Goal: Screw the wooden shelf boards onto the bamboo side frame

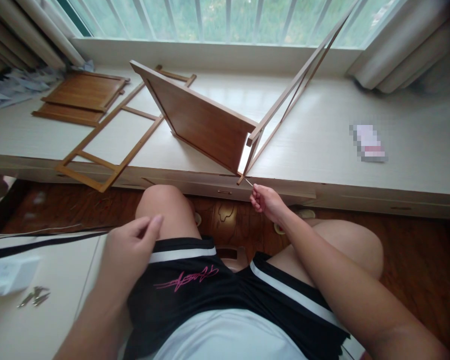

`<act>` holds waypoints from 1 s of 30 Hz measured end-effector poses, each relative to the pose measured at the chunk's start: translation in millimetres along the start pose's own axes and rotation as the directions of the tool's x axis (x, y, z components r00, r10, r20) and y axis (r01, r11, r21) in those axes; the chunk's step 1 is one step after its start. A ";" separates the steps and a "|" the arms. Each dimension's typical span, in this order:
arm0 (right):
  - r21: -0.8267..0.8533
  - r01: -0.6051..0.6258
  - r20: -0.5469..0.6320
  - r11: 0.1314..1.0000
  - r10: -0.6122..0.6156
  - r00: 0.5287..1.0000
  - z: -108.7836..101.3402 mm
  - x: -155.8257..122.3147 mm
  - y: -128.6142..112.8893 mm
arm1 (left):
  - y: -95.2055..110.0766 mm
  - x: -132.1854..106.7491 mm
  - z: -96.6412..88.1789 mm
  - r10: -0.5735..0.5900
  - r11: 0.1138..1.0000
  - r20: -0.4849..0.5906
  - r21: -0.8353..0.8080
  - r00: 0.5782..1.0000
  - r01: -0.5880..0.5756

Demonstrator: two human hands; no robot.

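Your right hand (264,201) pinches a thin metal rod (249,182), tip at the wooden frame's (275,114) lower end, beside the tilted panel (206,117) on the bench (322,150); your left (129,250) is half-curled, contents unclear.

Left hand (129,250) motion-blurred; can't tell if anything's pinched in it. Right hand (265,200) hides the rear of the thin rod (249,183); tip contact too small to call. Tall wooden frame (290,92) clipped at top edge, white box (17,275) at left. Metal pieces (35,296) too small to ID. Pale item (369,143) pixelated.
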State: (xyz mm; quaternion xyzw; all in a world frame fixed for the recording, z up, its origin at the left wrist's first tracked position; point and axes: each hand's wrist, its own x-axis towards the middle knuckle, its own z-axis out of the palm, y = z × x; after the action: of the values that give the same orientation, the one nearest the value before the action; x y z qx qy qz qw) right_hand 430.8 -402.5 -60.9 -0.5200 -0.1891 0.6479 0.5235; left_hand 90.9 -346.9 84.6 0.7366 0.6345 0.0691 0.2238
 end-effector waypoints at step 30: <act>-0.540 0.296 -0.108 0.788 -0.414 0.904 -4.1 2.9 -4.3 | 117.0 132.1 178.5 0.309 0.429 0.755 -0.653 0.579 0.624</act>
State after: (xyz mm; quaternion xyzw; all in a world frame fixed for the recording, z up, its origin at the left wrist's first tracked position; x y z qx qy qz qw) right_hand 436.7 -399.6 -60.4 -0.6633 -0.3895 0.4013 0.4973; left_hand 290.0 -273.6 -49.6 0.3733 0.4004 0.0285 0.8364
